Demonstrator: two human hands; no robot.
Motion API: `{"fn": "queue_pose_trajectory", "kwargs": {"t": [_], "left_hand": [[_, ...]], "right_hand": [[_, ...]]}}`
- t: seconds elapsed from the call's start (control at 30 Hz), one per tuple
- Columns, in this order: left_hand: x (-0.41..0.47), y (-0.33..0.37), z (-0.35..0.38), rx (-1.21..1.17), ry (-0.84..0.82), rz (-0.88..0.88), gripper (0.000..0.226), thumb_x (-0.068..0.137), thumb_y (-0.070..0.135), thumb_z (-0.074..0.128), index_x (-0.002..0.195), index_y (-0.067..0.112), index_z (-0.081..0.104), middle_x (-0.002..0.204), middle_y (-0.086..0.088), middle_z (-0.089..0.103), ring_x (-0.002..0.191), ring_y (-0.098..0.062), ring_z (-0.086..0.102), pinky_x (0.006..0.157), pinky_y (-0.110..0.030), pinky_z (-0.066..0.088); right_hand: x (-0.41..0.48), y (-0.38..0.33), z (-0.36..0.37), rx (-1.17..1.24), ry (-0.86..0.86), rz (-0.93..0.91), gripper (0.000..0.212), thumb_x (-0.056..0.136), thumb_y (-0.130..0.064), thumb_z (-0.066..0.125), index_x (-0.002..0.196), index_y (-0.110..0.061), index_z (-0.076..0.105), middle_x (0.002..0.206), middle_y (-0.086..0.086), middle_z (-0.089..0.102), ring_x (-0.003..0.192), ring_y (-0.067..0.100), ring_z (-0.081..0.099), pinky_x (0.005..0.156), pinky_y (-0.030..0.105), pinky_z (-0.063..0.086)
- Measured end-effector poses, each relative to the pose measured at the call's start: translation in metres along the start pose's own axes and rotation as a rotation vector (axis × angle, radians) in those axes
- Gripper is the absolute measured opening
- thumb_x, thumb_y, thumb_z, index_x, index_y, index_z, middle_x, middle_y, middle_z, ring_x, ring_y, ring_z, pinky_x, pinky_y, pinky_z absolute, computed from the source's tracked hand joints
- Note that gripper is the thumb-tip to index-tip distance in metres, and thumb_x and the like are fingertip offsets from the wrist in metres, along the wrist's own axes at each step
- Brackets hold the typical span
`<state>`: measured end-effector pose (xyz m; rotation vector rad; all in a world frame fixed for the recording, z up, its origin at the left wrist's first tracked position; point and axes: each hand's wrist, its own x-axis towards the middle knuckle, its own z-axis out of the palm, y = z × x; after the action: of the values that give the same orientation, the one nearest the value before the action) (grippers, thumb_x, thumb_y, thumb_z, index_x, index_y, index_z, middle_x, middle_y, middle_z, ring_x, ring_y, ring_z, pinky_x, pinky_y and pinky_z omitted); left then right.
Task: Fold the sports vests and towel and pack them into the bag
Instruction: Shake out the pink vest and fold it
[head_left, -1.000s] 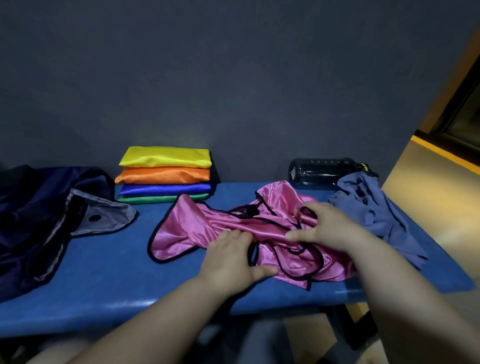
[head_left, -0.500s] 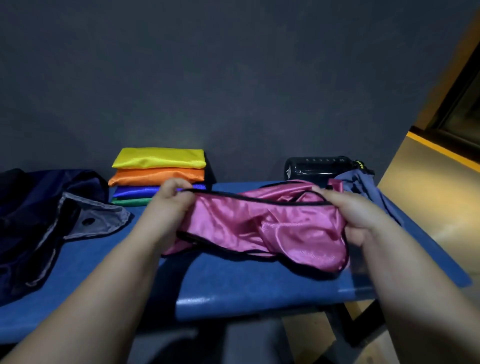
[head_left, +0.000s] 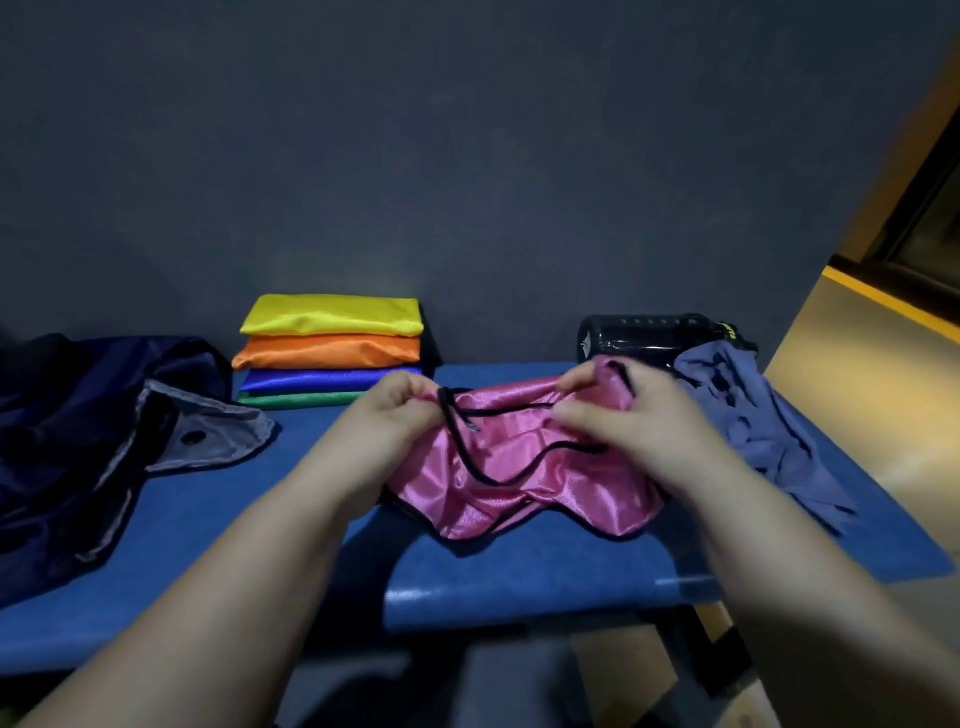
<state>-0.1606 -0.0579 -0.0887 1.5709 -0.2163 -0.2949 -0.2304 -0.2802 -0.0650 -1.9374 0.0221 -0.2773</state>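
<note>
The vest (head_left: 519, 467), pink and glossy, hangs just over the counter (head_left: 519, 587), its top hem stretched between both hands and its lower part sagging onto the blue top near the front edge. The left grip (head_left: 389, 415) pinches the hem at the left end, fingers curled over the cloth. The right grip (head_left: 623, 431) pinches the right end with more cloth bunched under the palm, though blur hides just how those fingers lie. A black binding (head_left: 470, 462) loops loose across the middle. The vest looks very light, limp and slick, so it will likely slide out of a fold unless laid flat and pressed. The bound edges and shoulder straps seem the best places to hold it, since the binding gives the fingers something firmer than the satin. Behind and to the left, against the wall (head_left: 467, 182), a stack (head_left: 327, 353) of four folded vests lies yellow over orange, blue and green. To the right the grey-blue towel (head_left: 753, 426) lies crumpled, touching a black bottle (head_left: 644, 338) on its side. It looks softer and less slippery than the vest. At the far left the dark bag (head_left: 78, 415) slumps with its mouth open, nothing visibly packed.
</note>
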Motion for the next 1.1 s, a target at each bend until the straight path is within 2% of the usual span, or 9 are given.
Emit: {"fn": "queue_pose_trajectory", "kwargs": {"t": [0.17,0.37,0.47,0.57,0.7,0.8,0.9,1.0,1.1], "left_hand": [[-0.003,-0.004,0.014,-0.117,-0.178,0.068,0.031,0.073,-0.002,0.068,0.096,0.014,0.055,0.069,0.000,0.065,0.060,-0.012,0.059,0.064,-0.026,0.047],[-0.001,-0.001,0.006,-0.052,-0.185,0.089,0.046,0.062,0.011,0.081,0.100,0.016,0.056,0.083,-0.007,0.066,0.069,-0.019,0.062,0.066,-0.028,0.050],[-0.002,-0.006,-0.004,0.178,-0.231,0.005,0.050,0.055,0.031,0.092,0.096,0.022,0.067,0.087,-0.010,0.060,0.076,-0.020,0.057,0.077,-0.037,0.049],[-0.003,-0.007,-0.005,0.212,-0.238,0.035,0.021,0.064,0.027,0.084,0.076,0.019,0.069,0.065,-0.001,0.050,0.061,-0.015,0.042,0.062,-0.032,0.034],[-0.003,-0.003,-0.009,0.146,-0.255,0.183,0.024,0.065,0.032,0.075,0.068,0.025,0.052,0.062,-0.002,0.038,0.064,-0.024,0.029,0.061,-0.041,0.020],[-0.004,-0.003,-0.012,0.271,-0.288,0.261,0.023,0.074,0.026,0.068,0.070,0.028,0.045,0.063,-0.001,0.037,0.061,-0.020,0.029,0.058,-0.036,0.024],[-0.007,-0.004,-0.010,0.351,-0.346,0.287,0.031,0.072,0.020,0.073,0.080,0.026,0.043,0.069,0.004,0.045,0.062,-0.014,0.037,0.058,-0.032,0.034],[-0.009,-0.004,-0.007,0.311,-0.404,0.191,0.060,0.060,0.012,0.085,0.106,0.022,0.048,0.086,0.003,0.057,0.073,-0.014,0.046,0.067,-0.033,0.044],[-0.012,-0.004,-0.005,0.344,-0.432,0.168,0.072,0.060,0.035,0.088,0.122,0.032,0.051,0.103,0.003,0.059,0.084,-0.011,0.051,0.080,-0.030,0.047]], "right_hand": [[-0.005,0.001,0.039,-0.029,-0.186,-0.023,0.025,0.070,-0.028,0.084,0.091,-0.027,0.071,0.086,-0.014,0.073,0.082,-0.001,0.066,0.077,0.015,0.049],[0.002,0.009,0.041,0.217,-0.082,0.037,0.010,0.082,-0.010,0.076,0.089,-0.014,0.070,0.078,-0.005,0.071,0.074,0.009,0.064,0.077,0.029,0.049],[0.005,0.008,0.037,0.286,-0.015,0.005,0.025,0.079,0.002,0.074,0.078,-0.023,0.070,0.075,-0.005,0.069,0.071,0.009,0.062,0.075,0.028,0.049],[0.005,0.007,0.038,0.418,-0.086,0.011,0.029,0.069,0.004,0.074,0.075,-0.024,0.069,0.072,-0.002,0.066,0.066,0.010,0.061,0.065,0.023,0.051],[0.003,0.004,0.031,0.596,-0.177,0.090,0.027,0.062,0.005,0.065,0.071,-0.020,0.071,0.069,0.008,0.064,0.058,0.016,0.061,0.057,0.025,0.054],[0.002,0.000,0.026,0.730,-0.204,0.144,0.014,0.064,-0.002,0.070,0.076,-0.010,0.070,0.069,0.013,0.065,0.058,0.021,0.063,0.058,0.028,0.055],[0.002,-0.001,0.027,0.653,-0.156,0.117,0.017,0.061,-0.008,0.083,0.072,-0.013,0.071,0.066,0.008,0.064,0.058,0.018,0.061,0.059,0.026,0.053],[0.002,-0.004,0.030,0.658,-0.091,0.110,0.023,0.065,0.005,0.074,0.066,-0.018,0.072,0.064,0.007,0.062,0.055,0.016,0.059,0.056,0.024,0.051],[0.001,-0.006,0.030,0.701,-0.065,0.122,0.037,0.076,0.017,0.060,0.067,-0.016,0.072,0.064,0.011,0.062,0.053,0.018,0.059,0.055,0.026,0.052]]}}
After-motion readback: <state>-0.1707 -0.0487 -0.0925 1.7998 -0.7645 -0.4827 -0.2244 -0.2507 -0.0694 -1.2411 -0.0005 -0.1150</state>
